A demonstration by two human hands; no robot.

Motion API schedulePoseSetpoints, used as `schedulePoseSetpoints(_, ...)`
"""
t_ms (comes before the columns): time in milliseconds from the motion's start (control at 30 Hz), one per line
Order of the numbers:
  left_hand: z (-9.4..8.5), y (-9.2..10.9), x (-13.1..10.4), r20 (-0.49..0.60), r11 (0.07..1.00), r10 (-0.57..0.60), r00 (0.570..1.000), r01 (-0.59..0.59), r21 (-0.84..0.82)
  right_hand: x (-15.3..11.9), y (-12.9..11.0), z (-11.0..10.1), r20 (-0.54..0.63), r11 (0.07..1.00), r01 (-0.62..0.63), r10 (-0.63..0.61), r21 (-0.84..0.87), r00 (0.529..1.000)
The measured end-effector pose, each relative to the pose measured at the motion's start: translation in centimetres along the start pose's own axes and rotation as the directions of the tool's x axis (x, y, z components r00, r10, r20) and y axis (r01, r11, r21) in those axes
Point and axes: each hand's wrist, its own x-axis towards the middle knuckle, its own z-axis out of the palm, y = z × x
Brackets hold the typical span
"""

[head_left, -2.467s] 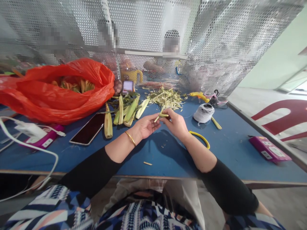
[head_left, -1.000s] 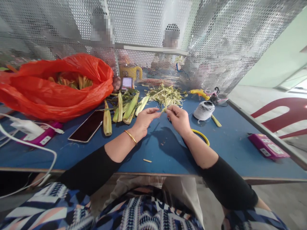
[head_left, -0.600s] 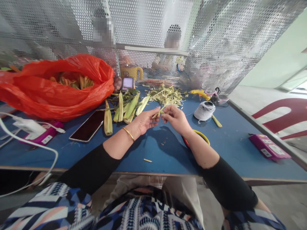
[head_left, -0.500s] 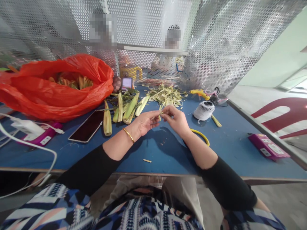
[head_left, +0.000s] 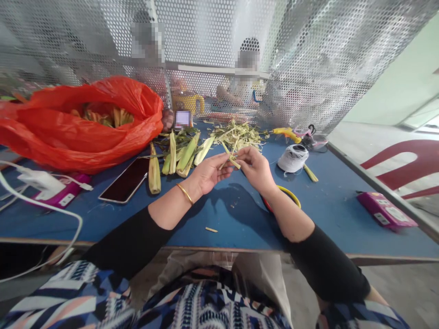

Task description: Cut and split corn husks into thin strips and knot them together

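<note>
Over the middle of the blue table [head_left: 240, 224], several pale green corn husk strips [head_left: 234, 161] cross one another between my two hands. My left hand [head_left: 208, 176], below a gold bangle [head_left: 185, 194], pinches them from the left with the thumb on top. My right hand [head_left: 255, 168] has thumb and forefinger closed on the strips from the right. Just behind my hands lies a heap of shredded husk [head_left: 238, 135]. Whole corn husks [head_left: 187, 155] lie beyond my left hand.
At the left is a red plastic bag [head_left: 113, 146] of husks, with a phone [head_left: 125, 180] and white charger [head_left: 44, 183]. On the right are a thread spool [head_left: 292, 159], yellow glue gun [head_left: 286, 133], scissors handle [head_left: 291, 196] and purple packet [head_left: 386, 209]. A perforated screen [head_left: 206, 36] stands behind.
The strips between my hands now fan out as a visible cross. My right hand has shifted slightly right, its fingers farther from my left fingertips.
</note>
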Motion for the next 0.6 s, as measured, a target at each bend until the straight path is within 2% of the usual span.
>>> schedulePoseSetpoints(67,0.0,0.2,-0.1,0.017,1.0,0.019,1.0,-0.019,0.023,0.2,0.3,-0.2,0.019,1.0,0.007,-0.006,-0.024,1.0)
schedulePoseSetpoints(200,0.0,0.6,-0.3,0.082,0.997,-0.073,0.994,0.072,0.014,0.5,0.6,-0.7,0.085,0.996,0.034,-0.027,-0.085,0.996)
schedulePoseSetpoints(267,0.0,0.6,-0.3,0.111,0.996,-0.078,0.991,0.074,0.044,0.5,0.7,-0.8,0.109,0.995,0.042,-0.032,-0.094,0.994)
schedulePoseSetpoints(367,0.0,0.1,-0.3,0.109,0.989,0.017,0.994,-0.032,0.144,0.4,0.8,-0.7,0.118,0.99,0.031,-0.014,-0.139,0.993)
schedulePoseSetpoints(467,0.1,-0.6,-0.1,0.059,0.963,0.115,0.992,-0.126,0.238,0.2,1.0,-0.5,0.133,0.981,-0.001,0.027,-0.191,0.991)
schedulePoseSetpoints(600,0.1,-0.8,0.0,-0.001,0.949,0.14,0.99,-0.134,0.285,0.3,1.3,-0.3,0.158,0.982,-0.047,0.076,-0.182,0.985)
